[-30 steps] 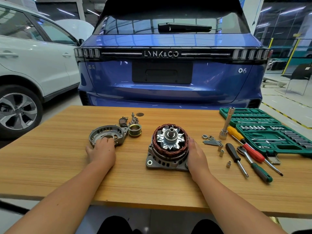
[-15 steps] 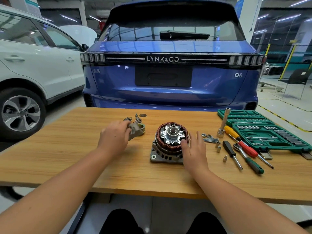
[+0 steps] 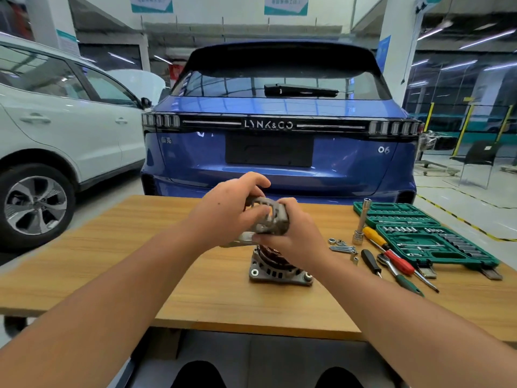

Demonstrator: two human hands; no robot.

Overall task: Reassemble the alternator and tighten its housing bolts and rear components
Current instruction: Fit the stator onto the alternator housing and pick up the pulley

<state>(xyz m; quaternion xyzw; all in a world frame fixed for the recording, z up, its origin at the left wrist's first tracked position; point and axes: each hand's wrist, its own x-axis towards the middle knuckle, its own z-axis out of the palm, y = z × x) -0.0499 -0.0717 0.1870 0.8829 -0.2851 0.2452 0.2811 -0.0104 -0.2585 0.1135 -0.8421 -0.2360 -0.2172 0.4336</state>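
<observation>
The alternator body (image 3: 275,268), a grey housing with copper windings, stands on the wooden table (image 3: 117,264) at the middle. Above it both hands hold the grey slotted end housing (image 3: 270,217) in the air. My left hand (image 3: 223,214) grips it from the left with fingers curled over its top. My right hand (image 3: 291,233) grips it from the right and below. The hands hide the top of the alternator body and much of the housing. Loose bolts and nuts (image 3: 342,246) lie on the table to the right.
A green socket set case (image 3: 425,236) lies open at the right, with a socket extension (image 3: 361,222), a ratchet (image 3: 387,261) and screwdrivers (image 3: 391,254) beside it. A blue car (image 3: 279,147) stands behind the table, a white car (image 3: 56,130) at the left.
My left hand lifted the end housing from the table's left side and carried it over the alternator body. My right hand left the body and took hold of the housing. The camera tilted up.
</observation>
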